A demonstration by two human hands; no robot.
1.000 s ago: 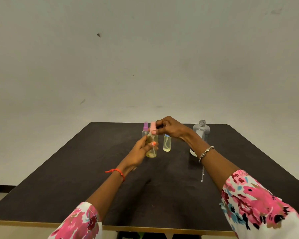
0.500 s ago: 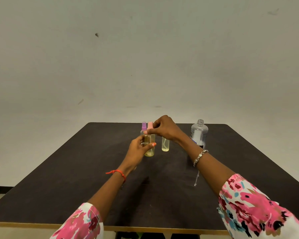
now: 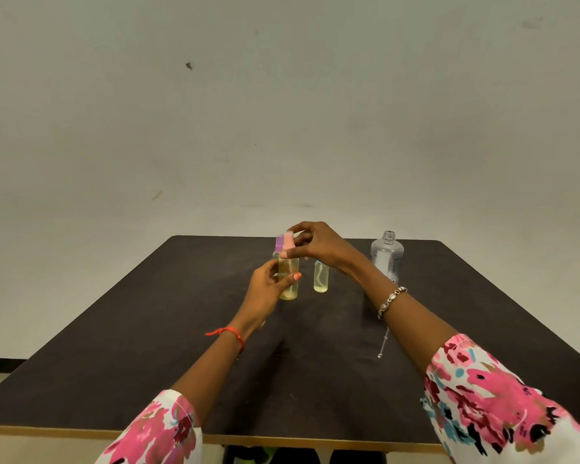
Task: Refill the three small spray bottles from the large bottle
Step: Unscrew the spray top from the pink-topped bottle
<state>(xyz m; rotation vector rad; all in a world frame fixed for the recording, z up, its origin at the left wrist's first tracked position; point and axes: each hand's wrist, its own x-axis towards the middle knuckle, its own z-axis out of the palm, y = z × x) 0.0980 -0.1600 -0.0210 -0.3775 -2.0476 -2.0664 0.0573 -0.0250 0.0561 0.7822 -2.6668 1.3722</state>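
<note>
My left hand (image 3: 268,287) grips the body of a small spray bottle (image 3: 289,279) filled with yellowish liquid, held upright just above the dark table (image 3: 148,346). My right hand (image 3: 318,244) pinches its pink spray cap (image 3: 288,241) from above. Behind it stands a second small bottle with a purple cap (image 3: 278,243), mostly hidden. A third small bottle (image 3: 321,277) with yellowish liquid stands to the right, its top hidden by my right hand. The large clear bottle (image 3: 386,254) stands uncapped at the back right.
A thin dip tube (image 3: 383,343) lies on the table right of centre, under my right forearm. The table's wooden front edge (image 3: 81,432) runs along the bottom. A plain wall rises behind the table.
Both hands and the pink-capped bottle have shifted slightly away from me toward the other bottles. My right hand's fingers have turned on the pink cap.
</note>
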